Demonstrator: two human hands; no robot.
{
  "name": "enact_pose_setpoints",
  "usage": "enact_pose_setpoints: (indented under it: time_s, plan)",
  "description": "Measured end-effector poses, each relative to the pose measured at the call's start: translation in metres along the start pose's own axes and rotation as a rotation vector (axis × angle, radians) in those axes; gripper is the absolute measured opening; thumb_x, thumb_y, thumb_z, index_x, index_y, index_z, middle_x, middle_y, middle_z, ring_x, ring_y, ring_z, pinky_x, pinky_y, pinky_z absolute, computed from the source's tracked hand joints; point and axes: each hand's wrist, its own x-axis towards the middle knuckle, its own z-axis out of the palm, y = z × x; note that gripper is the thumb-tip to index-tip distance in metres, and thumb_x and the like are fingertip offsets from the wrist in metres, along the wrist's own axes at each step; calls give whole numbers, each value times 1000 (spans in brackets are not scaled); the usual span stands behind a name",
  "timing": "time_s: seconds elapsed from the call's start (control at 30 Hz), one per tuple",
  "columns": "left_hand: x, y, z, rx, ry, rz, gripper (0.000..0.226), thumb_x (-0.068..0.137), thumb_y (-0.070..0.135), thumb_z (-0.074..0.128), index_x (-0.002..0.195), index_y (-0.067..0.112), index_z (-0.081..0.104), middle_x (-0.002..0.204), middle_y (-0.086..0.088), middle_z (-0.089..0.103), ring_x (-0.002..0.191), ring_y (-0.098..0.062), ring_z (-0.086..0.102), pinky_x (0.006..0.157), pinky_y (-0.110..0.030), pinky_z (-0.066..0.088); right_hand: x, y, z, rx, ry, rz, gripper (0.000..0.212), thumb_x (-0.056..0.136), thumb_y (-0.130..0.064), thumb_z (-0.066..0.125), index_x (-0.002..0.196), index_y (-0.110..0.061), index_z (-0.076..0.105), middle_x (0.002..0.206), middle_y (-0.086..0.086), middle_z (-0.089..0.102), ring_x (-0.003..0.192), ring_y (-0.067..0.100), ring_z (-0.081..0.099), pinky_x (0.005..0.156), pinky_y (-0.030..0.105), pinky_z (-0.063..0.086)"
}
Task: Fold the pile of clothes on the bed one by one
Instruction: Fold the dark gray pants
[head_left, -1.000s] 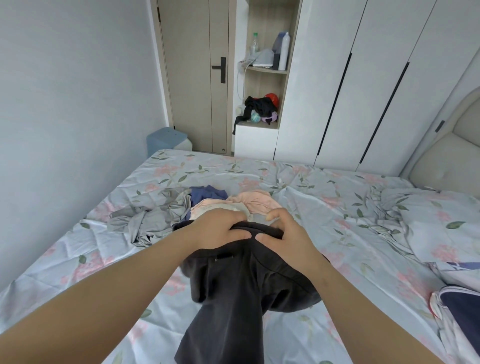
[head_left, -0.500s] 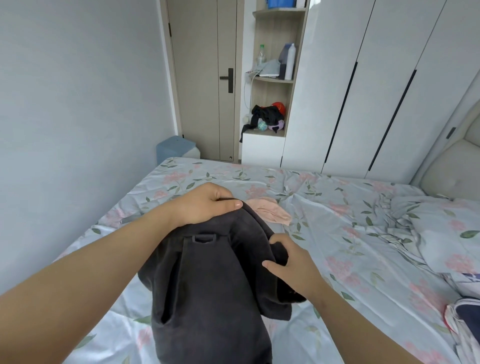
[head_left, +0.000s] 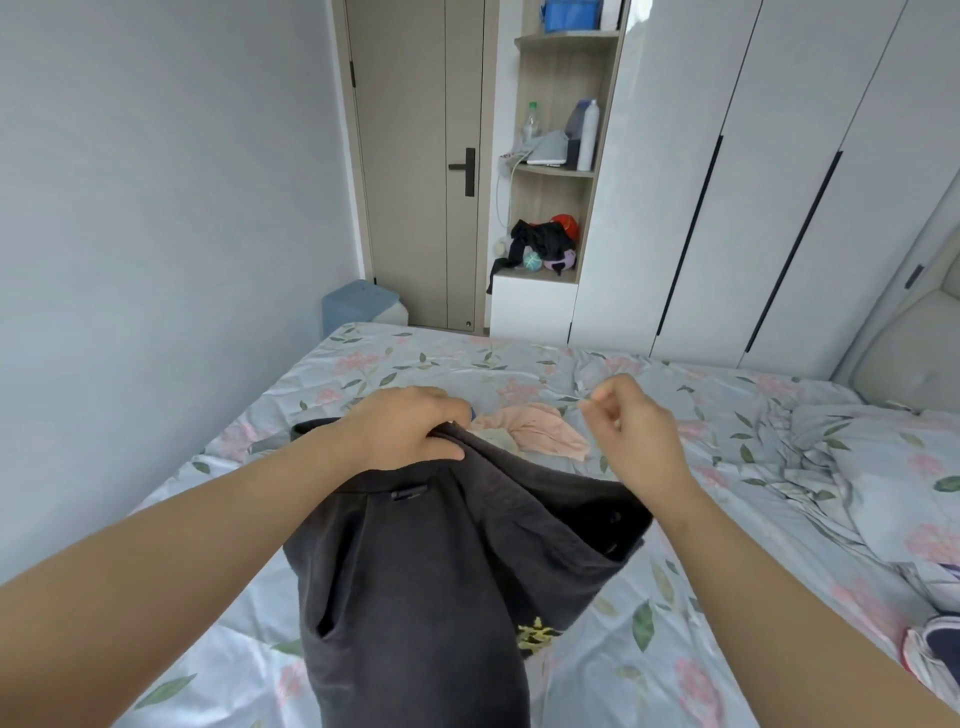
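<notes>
A tan door (head_left: 410, 156) with a dark handle (head_left: 469, 171) is at the back, with a blue bin (head_left: 358, 306) on its left and a wood shelf (head_left: 553, 171) on its right holding bottles (head_left: 588, 135) and a black cloth (head_left: 540, 240), next to a white wardrobe (head_left: 753, 182).

free: bed sheet (head_left: 737, 457) right of dark trousers (head_left: 426, 571) | blocked: pink garment (head_left: 540, 428) ahead, rumpled quilt (head_left: 893, 467) far right
</notes>
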Motion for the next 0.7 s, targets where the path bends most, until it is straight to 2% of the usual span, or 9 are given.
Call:
enact_pose_setpoints:
  time_s: [0.1,0.17,0.23,0.3,0.4,0.47,0.53,0.6,0.7]
  plan:
    - [9,13,-5,-124,39,25,18,90,35,60,80,27,47,79,7,51,77,-14,48,67,-30,40,-18,-14,20,104,-268,48,53,64,-64,61,104,-32,48,105,-19,58,101,7,53,87,31,42]
    - [15,23,-9,-153,55,41,21,90,31,60,77,25,45,75,6,51,75,-16,47,67,-31,39,-33,-9,41,18,-452,67,60,63,-60,64,114,-33,50,112,-16,60,103,9,55,88,33,44]
    - [17,26,-15,-175,86,57,22,89,28,62,75,25,46,73,6,52,74,-16,49,68,-32,41,-43,6,56,-92,-512,149,40,76,-43,63,110,-25,54,104,-7,64,97,18,59,86,38,47]
    - [15,22,-20,-214,105,49,27,87,28,65,70,32,44,72,8,54,73,-14,51,69,-33,43,-48,22,61,-183,-485,226,16,85,-31,57,95,-19,57,96,0,65,95,23,61,82,37,49]
    - [7,11,-19,-174,53,52,29,78,33,72,72,38,45,70,17,49,69,-5,45,64,-29,37,-48,37,56,-257,-415,271,8,91,-28,52,89,-22,57,97,2,65,97,26,60,80,34,47]
    - [1,5,-11,8,-90,59,27,74,40,72,94,35,56,83,17,49,79,-6,46,65,-28,37,-37,39,43,-276,-319,255,13,93,-28,52,100,-21,61,104,4,65,102,27,58,80,33,45]
    - [0,-8,-8,194,-252,16,46,77,44,69,118,32,52,100,8,55,93,-13,51,70,-31,42,-18,33,24,-328,-238,178,14,94,-28,53,104,-24,62,105,4,67,102,28,59,75,33,44]
    - [7,-18,-18,263,-157,-71,43,80,42,66,117,28,50,106,2,58,99,-20,55,73,-34,45,3,23,8,-436,-154,44,17,94,-27,52,107,-26,63,104,3,69,100,28,61,75,32,43]
    - [18,-24,-33,292,122,-200,32,84,40,60,110,25,49,101,0,57,94,-24,57,62,-31,35,27,6,-9,-487,81,-93,22,95,-21,49,111,-23,63,102,3,70,96,29,62,83,35,38]
